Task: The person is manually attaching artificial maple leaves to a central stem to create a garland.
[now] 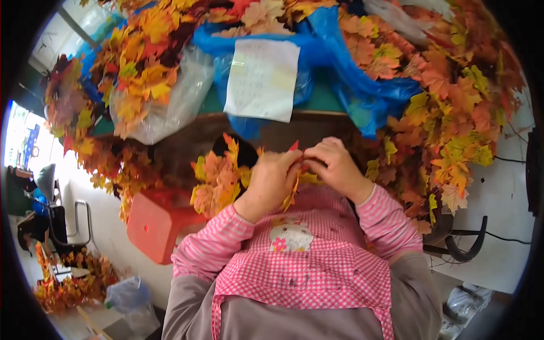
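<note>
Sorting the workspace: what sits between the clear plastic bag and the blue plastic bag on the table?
In the head view, a white paper sheet lies between them.

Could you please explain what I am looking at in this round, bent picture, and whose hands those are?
There is no machine here. A wide fisheye camera worn on a person's head looks down at their own two hands, which is why straight edges curve toward the rim. The pink checked sleeves and apron belong to that person. The left hand and right hand meet over a sprig of artificial autumn leaves, pinching a leaf between them. Ahead, the table carries heaps of orange and yellow leaves, blue plastic bags, a clear bag and a white sheet of paper. A red stool stands at lower left.
</note>
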A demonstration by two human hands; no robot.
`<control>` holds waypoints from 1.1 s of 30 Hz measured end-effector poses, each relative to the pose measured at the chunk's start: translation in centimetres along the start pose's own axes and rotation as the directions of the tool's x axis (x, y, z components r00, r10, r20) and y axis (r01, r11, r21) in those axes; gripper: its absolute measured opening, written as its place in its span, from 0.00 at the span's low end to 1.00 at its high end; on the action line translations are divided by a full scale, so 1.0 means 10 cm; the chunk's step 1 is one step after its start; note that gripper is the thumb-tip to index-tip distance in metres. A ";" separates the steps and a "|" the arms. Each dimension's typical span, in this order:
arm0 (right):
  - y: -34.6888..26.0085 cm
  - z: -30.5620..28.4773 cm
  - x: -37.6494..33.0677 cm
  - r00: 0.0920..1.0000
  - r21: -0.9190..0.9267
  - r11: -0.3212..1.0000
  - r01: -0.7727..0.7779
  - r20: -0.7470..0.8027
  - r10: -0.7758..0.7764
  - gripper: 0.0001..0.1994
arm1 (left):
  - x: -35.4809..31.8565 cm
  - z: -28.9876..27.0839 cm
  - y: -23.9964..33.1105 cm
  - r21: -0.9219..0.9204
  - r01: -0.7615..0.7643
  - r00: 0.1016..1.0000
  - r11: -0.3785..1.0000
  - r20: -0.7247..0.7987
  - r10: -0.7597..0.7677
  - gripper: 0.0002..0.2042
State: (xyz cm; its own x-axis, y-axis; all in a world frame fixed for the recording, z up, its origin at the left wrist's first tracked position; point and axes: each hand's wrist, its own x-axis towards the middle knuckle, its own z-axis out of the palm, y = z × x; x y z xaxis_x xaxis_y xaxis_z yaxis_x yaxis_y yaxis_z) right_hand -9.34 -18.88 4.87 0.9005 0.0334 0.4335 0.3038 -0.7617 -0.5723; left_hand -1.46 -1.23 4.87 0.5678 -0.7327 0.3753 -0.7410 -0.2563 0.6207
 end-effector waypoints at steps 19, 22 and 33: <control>0.83 -1.18 1.18 0.834 0.136 0.940 -0.313 -0.433 0.341 0.09 | -0.02 0.17 -0.15 -0.285 0.057 0.998 0.957 0.033 -0.050 0.07; 1.28 -1.33 1.60 0.848 0.087 0.946 -0.313 -0.423 0.319 0.10 | -0.02 0.16 -0.18 -0.301 0.087 0.995 0.950 0.083 -0.064 0.07; 1.35 -0.25 3.22 0.989 -0.297 0.947 -0.125 -0.114 0.095 0.10 | -0.16 0.17 -0.38 -0.375 0.128 0.983 0.918 0.169 -0.069 0.08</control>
State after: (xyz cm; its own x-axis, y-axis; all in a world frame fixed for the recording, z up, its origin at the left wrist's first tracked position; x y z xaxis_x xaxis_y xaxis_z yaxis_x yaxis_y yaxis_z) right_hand 22.92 -29.70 12.88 0.8840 -0.1126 0.4537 0.0831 -0.9173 -0.3894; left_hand -0.14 -0.13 0.74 0.5487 -0.8092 0.2102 -0.4731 -0.0932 0.8761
